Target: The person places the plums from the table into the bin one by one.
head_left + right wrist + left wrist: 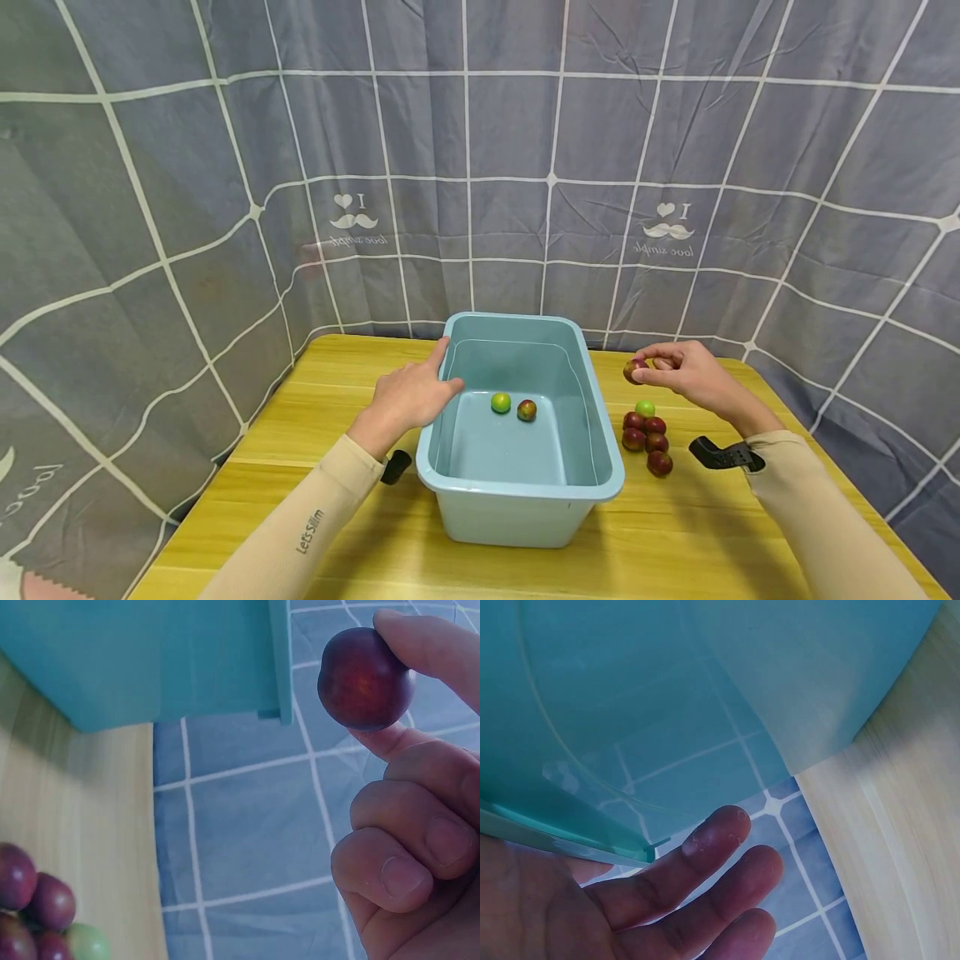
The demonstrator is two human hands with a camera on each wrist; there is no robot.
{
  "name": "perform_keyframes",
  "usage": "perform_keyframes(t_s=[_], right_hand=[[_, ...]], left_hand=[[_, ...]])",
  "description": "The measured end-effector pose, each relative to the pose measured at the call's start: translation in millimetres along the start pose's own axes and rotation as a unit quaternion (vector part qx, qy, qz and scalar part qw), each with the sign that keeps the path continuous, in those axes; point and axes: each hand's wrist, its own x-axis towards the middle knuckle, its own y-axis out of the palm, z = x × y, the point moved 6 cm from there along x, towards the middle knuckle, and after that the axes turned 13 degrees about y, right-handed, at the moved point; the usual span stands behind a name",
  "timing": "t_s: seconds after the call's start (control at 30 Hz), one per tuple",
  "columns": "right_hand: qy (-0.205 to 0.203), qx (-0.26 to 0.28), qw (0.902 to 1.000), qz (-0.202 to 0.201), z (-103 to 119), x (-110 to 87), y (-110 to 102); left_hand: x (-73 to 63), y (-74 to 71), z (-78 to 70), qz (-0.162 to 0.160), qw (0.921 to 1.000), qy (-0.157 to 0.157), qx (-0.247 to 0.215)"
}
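Between thumb and forefinger, my right hand [693, 377] pinches a dark red plum [366, 679] above the table, to the right of a light blue plastic basin [525, 490]. Its other fingers are curled in toward the palm. My left hand [408, 395] rests against the basin's left rim, thumb over the edge; in the left wrist view its fingers [727, 889] extend loosely outside the wall. On the basin floor lie a green fruit [501, 402] and a reddish-green plum [527, 410], slightly apart. Several dark red plums [633, 439] cluster beside the basin with one green fruit [645, 408].
The basin stands on a yellow wood-grain table [360, 517]. Behind and around the table hangs a grey curtain [510, 125] with white grid lines. A black wrist device [723, 454] sits on the right forearm, close above the table.
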Motion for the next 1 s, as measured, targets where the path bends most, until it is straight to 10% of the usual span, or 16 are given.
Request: perform_keyframes(t_s=[1.0], right_hand=[[-0.087,-0.103,0.9822,0.131,107,40.8,35]], left_hand=[[-0.9,0.1,1.0,-0.001,1.0,-0.001,0.0]])
